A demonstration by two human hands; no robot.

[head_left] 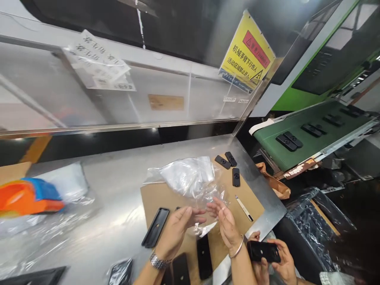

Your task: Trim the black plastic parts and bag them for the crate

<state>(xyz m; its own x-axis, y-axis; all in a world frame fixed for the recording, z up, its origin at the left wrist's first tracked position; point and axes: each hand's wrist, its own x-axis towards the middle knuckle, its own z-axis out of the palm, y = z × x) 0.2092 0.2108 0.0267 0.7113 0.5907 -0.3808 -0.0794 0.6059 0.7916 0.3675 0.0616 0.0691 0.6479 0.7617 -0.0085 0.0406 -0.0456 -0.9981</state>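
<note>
My left hand (179, 223), with a metal watch at its wrist, is over the cardboard sheet (154, 198), its fingers stretched out toward the right. Facing it is my right hand (225, 223), a bangle on the wrist, with fingers apart. I see nothing firmly gripped in either one. Just beyond the fingertips lies a crumpled clear plastic bag (190, 176); a shiny film piece (206, 228) shows below and between my hands. A black tray-like part (156, 227) rests left of my left hand. Below my hands lie a long black part (204, 257) and another black part (181, 269).
Small black parts (236, 177) and a white pen-like cutter (244, 208) lie on the cardboard's right side. Another person's hands (283, 261) hold a black part (263, 251) at lower right. A green conveyor (308, 146) carries several black parts. Plastic wrap and an orange-blue item (32, 196) lie left.
</note>
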